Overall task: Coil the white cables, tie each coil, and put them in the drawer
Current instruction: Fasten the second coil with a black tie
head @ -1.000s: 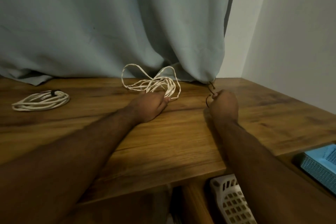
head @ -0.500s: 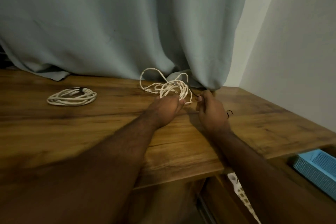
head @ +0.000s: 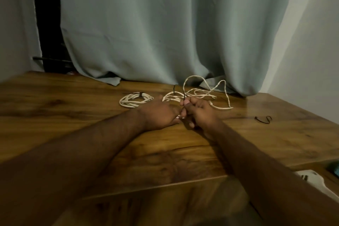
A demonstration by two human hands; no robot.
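Both hands now meet: our right hand (head: 200, 113) pinches a dark tie (head: 183, 96) upright; left hand (head: 159, 113) grips the loose white cable (head: 198, 91) beside it.

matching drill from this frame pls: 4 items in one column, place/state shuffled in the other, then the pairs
Items
1. tied coil
2. loose white cable
3. spare black tie
4. curtain

Place or state
A. lies alone on the table, right of both hands
B. hangs behind the table, hem bunched on the wood
C. sprawled in open loops, near end at the hands
D. neat loops bound by a dark tie, left of the hands

Pairs: 1-D, 2-C, 3-A, 4-B

The left hand and right hand meet at the cable; a dark tie end sticks up between them.
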